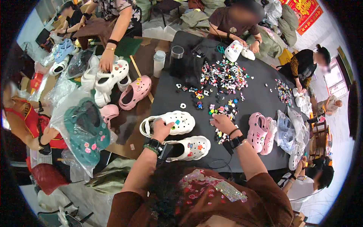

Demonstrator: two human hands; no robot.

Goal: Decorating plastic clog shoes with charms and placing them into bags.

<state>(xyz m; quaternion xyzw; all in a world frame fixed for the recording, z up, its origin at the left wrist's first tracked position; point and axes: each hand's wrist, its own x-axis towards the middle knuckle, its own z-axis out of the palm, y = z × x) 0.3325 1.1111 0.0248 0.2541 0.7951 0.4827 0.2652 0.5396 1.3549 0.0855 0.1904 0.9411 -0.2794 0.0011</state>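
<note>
My left hand (162,129) grips a white clog (169,123); beside it, my right hand (222,123) pinches among loose shoe charms (223,108).

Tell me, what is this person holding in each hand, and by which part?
The left hand grips a white clog at its heel end. The right hand rests on the pile of small charms; whether it pinches one cannot be told.

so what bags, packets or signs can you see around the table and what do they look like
Red hanging sign: top right on the wall, angled rectangle, red with gold characters.
Clear plastic bag: left of the left hand, holds teal clogs.
Clear plastic bags: right table edge, beyond the right hand, crumpled, by pink clogs.
No screens visible.
</note>
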